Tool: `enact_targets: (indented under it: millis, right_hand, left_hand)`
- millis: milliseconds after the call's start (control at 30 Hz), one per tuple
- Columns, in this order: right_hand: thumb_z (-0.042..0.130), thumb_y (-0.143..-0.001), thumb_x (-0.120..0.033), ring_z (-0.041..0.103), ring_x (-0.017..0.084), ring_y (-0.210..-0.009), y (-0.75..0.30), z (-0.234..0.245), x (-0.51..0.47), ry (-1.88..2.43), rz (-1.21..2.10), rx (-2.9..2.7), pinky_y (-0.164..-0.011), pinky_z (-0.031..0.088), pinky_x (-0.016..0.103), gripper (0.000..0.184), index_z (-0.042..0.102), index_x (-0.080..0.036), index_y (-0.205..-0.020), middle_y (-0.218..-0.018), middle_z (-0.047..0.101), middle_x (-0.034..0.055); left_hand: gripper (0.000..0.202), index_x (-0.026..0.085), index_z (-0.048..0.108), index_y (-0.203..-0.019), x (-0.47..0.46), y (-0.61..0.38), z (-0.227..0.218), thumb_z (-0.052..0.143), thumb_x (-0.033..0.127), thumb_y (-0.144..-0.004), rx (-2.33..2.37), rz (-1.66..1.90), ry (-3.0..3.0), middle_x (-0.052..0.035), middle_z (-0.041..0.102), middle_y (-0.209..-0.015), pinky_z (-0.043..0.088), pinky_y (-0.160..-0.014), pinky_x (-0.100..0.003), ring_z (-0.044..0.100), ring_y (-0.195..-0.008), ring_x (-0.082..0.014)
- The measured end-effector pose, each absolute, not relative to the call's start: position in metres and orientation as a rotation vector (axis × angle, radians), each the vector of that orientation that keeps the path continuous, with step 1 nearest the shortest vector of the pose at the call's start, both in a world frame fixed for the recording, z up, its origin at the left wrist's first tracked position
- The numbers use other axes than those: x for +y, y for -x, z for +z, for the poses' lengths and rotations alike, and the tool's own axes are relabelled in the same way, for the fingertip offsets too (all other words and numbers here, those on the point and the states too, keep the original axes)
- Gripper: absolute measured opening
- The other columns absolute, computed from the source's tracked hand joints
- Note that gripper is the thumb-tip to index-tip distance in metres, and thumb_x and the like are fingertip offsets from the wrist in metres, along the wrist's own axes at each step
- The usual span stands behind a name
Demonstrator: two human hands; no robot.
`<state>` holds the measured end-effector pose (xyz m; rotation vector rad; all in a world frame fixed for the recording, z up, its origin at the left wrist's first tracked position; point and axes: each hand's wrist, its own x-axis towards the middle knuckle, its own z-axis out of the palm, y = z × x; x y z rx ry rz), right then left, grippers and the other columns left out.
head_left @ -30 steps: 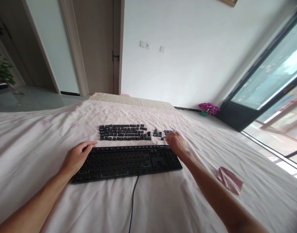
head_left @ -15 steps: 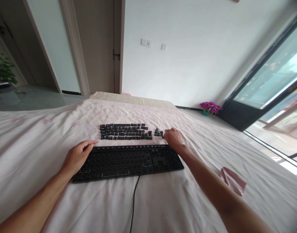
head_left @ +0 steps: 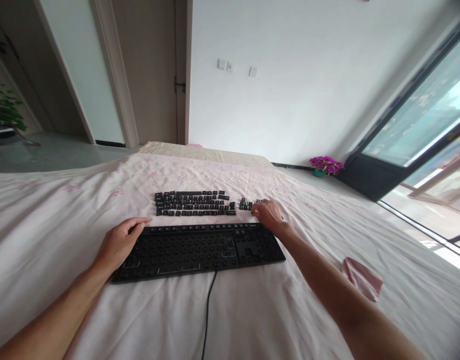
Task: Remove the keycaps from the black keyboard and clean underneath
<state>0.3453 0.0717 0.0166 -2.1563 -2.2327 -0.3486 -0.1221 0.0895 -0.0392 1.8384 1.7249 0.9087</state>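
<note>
A black keyboard (head_left: 199, 250) lies on the bed sheet, its key plate bare of most keycaps. Beyond its far edge, loose black keycaps (head_left: 194, 206) are laid out in rows, with a smaller cluster of keycaps (head_left: 246, 204) to their right. At the keyboard's upper left corner rests my left hand (head_left: 120, 240), index finger stretched out along the sheet and thumb by the keyboard's edge; it is open. My right hand (head_left: 268, 214) is over the right end of the small cluster, its fingertips closed on a dark keycap, partly hidden by the fingers.
A black cable (head_left: 207, 312) runs from the keyboard toward me. On the sheet (head_left: 297, 320) to the right lies a folded pink cloth (head_left: 362, 279). Past the bed are a white wall, doors, a pot of magenta flowers (head_left: 326, 166) and a glass door.
My right hand has shifted very slightly left and its fingers have moved a little over the small keycap cluster. My left hand and the keyboard stay where they were.
</note>
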Motion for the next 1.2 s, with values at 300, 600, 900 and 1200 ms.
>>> enact_targets:
  millis: [300,600,900,1200]
  right_hand:
    - [0.065,-0.082,-0.026,0.061,0.019,-0.091,-0.338,0.019,0.063,2.104,-0.369,-2.196,-0.083,0.036,0.028,0.022,0.061,-0.022,-0.103,-0.093,0.069,0.0042]
    - [0.067,-0.081,-0.020,0.059,0.018,-0.093,-0.338,0.015,0.061,1.956,-0.333,-2.289,-0.082,0.035,0.028,0.023,0.061,-0.021,-0.103,-0.092,0.069,0.0022]
    - [0.063,-0.085,-0.025,0.057,0.019,-0.090,-0.336,0.015,0.054,1.880,-0.396,-2.328,-0.084,0.034,0.028,0.024,0.061,-0.019,-0.109,-0.096,0.065,0.0068]
    - [0.060,-0.087,-0.023,0.055,0.019,-0.083,-0.301,0.037,0.029,1.578,-0.489,-2.329,-0.079,0.035,0.030,0.013,0.061,-0.020,-0.100,-0.088,0.063,0.0051]
  left_hand:
    - [0.037,0.027,0.072,-0.104,0.091,0.124,-0.043,0.049,0.047,-0.084,1.688,0.967,-1.873,-0.0001,0.073,-0.109,0.049,-0.089,-0.026,0.066,-0.104,-0.0223]
    - [0.037,0.027,0.072,-0.104,0.089,0.122,-0.040,0.048,0.046,-0.084,1.704,0.955,-1.867,-0.0001,0.073,-0.109,0.049,-0.089,-0.027,0.066,-0.104,-0.0228]
    - [0.036,0.028,0.072,-0.104,0.090,0.123,-0.040,0.048,0.046,-0.084,1.715,0.936,-1.854,0.0011,0.073,-0.109,0.048,-0.089,-0.027,0.066,-0.104,-0.0225]
    - [0.038,0.027,0.072,-0.106,0.090,0.123,-0.041,0.047,0.047,-0.084,1.706,0.950,-1.875,0.0003,0.073,-0.108,0.048,-0.087,-0.026,0.066,-0.101,-0.0218]
